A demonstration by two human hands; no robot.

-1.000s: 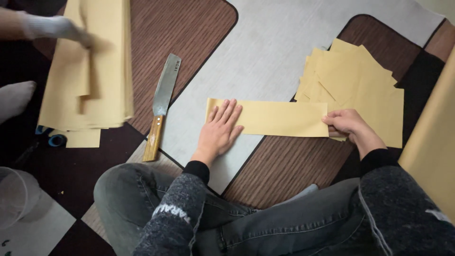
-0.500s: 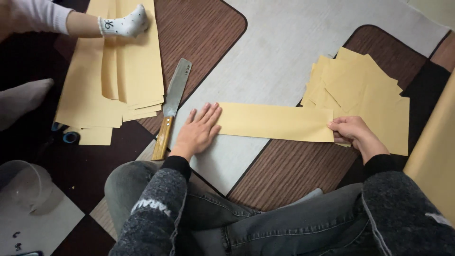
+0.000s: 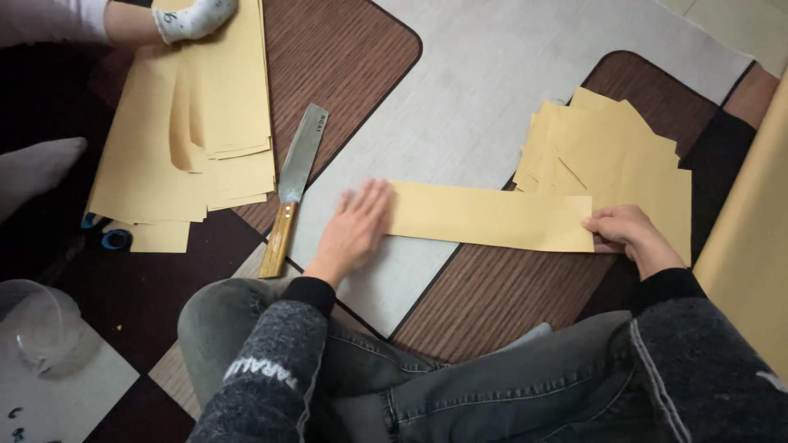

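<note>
A home floor, likely a living room; a patterned rug lies beyond the grips; a socked foot rests far left.

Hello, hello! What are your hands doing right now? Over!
Left hand flat on paper strip. Right hand pinching its other end. Knife lying beside, clear.

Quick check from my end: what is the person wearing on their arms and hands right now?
Both hands, the left hand and the right hand, are bare: no gloves, rings or watch visible. The sleeves are a dark grey mottled knit with plain black ribbed cuffs. The left sleeve carries pale printed lettering.
</note>
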